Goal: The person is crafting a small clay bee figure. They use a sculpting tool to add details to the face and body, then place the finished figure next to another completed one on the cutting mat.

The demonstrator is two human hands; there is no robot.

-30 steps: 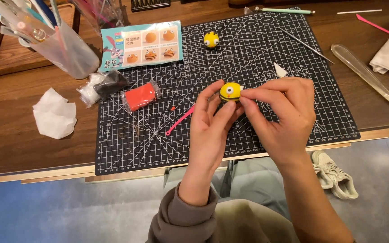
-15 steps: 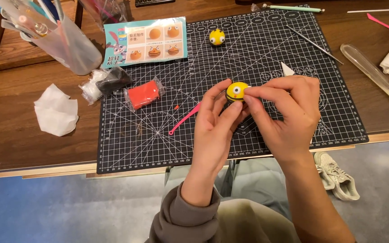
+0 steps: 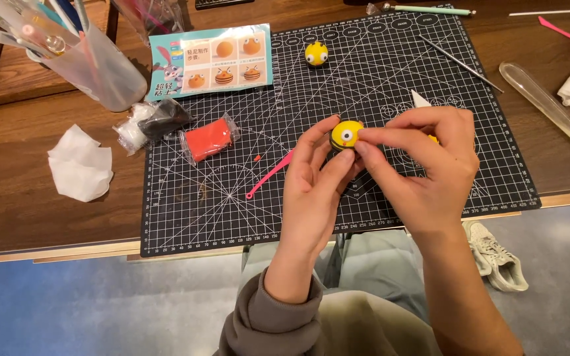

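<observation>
Both hands raised over the black cutting mat [image 3: 245, 211]. Left hand [image 3: 315, 181] cradles a yellow clay ball [image 3: 346, 134] with one white eye; right hand [image 3: 423, 165] pinches its side with fingertips. Pink modelling stick [image 3: 268, 175] just left of left hand. Red clay packet [image 3: 208, 138] farther left. Second yellow clay figure [image 3: 316, 54] beyond the hands.

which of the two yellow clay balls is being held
The striped one-eyed yellow ball, pinched between left hand and right hand. The other ball sits untouched on the mat's far side.
</observation>
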